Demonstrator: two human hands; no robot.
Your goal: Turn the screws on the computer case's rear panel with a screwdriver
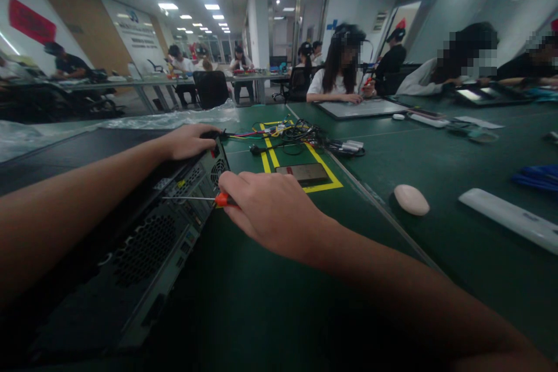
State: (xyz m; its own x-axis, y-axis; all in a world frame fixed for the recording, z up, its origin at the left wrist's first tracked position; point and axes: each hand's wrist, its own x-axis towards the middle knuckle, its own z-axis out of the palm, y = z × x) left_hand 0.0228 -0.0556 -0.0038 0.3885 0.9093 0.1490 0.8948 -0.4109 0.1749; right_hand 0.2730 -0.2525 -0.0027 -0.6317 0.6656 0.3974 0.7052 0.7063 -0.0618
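A black desktop computer case (143,244) lies on its side on the green table, its rear panel facing right. My left hand (189,140) rests on the case's far top corner, fingers curled over the edge. My right hand (270,209) is closed round a screwdriver (196,199) with an orange-red handle. Its thin shaft points left and its tip touches the rear panel of the case.
A flat grey drive (305,173) sits inside yellow tape marks. A tangle of cables (296,133) lies beyond it. To the right are a pale mouse (411,199) and a white keyboard (510,220). Clear plastic wrap (174,119) lies behind the case. Several people sit at the far tables.
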